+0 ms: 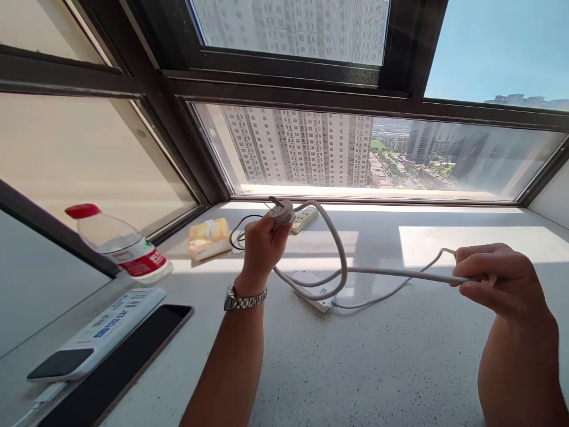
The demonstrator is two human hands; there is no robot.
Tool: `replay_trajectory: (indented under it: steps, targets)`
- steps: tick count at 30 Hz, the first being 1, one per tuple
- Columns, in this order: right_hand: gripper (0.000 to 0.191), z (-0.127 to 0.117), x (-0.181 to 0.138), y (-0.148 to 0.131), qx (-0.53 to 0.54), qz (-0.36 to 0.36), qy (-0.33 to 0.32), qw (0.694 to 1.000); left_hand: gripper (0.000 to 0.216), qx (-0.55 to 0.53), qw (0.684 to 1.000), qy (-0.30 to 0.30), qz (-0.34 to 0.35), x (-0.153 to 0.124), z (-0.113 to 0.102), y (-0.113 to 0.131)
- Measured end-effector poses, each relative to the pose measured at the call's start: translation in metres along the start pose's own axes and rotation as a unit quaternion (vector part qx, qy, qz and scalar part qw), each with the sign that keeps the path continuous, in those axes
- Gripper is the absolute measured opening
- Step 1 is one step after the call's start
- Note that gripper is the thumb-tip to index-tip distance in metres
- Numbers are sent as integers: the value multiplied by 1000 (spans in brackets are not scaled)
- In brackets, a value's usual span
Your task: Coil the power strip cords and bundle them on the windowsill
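Note:
My left hand [265,246], with a metal watch [245,299] on its wrist, is closed around a pale power plug [283,212]. The plug's metal prongs point up and to the left. From the plug a thick grey-white cable [340,243] loops in the air and runs across to my right hand [500,276], whose fingers are wrapped around it. Below the loop, partly covered by it, a flat white box [313,290] lies on the counter. A thinner cord [382,298] leaves the box and rises towards my right hand; its far end is hidden there.
A cream power strip [304,220] lies near the window behind my left hand. To the left are a tissue pack [208,238], a tilted-looking bottle with a red cap [124,243], a white power bank [106,326] and a dark phone or tablet [133,356] on the speckled counter [377,362].

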State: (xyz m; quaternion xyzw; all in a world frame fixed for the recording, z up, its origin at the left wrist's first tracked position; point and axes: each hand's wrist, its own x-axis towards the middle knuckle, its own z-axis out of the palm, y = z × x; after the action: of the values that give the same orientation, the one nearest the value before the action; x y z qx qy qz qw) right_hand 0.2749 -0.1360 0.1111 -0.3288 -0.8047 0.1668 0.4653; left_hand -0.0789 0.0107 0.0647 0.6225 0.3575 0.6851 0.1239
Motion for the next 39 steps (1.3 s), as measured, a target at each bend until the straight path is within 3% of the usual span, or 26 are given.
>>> replay_trajectory:
  steps: [3, 6, 9, 14, 20, 23, 26, 30, 33, 36, 39]
  targets:
    - [29, 2, -3, -3, 66, -77, 41, 994, 39, 18, 980, -157, 123, -13, 33, 12]
    - [41, 7, -4, -1, 113, -76, 62, 989, 35, -26, 958, -237, 156, -25, 53, 24]
    - [54, 19, 1, 4, 136, -8, 72, 988, 32, -48, 945, -287, 147, -35, 60, 34]
    - [67, 53, 17, 20, 225, 59, 84, 969, 29, -33, 936, -321, 140, -45, 64, 45]
    - [74, 100, 27, 34, 268, 96, 68, 956, 7, -43, 927, -323, 187, -62, 78, 50]
    - [85, 115, 28, 33, 261, 135, 83, 952, 16, -77, 938, -292, 167, -68, 81, 53]
    - [97, 121, 27, 32, 254, 147, 63, 954, 16, -82, 945, -271, 164, -69, 81, 56]
    - [110, 121, 26, 31, 247, 147, 44, 957, 9, -93, 923, -324, 185, -64, 79, 62]
    - [112, 120, 25, 30, 243, 159, 34, 956, 8, -104, 920, -342, 158, -63, 78, 67]
    - [111, 123, 25, 32, 257, 133, 45, 956, 5, -129, 932, -309, 135, -68, 78, 71]
    - [97, 128, 27, 42, 276, 121, 40, 953, 4, -150, 956, -227, 109, -73, 76, 74]
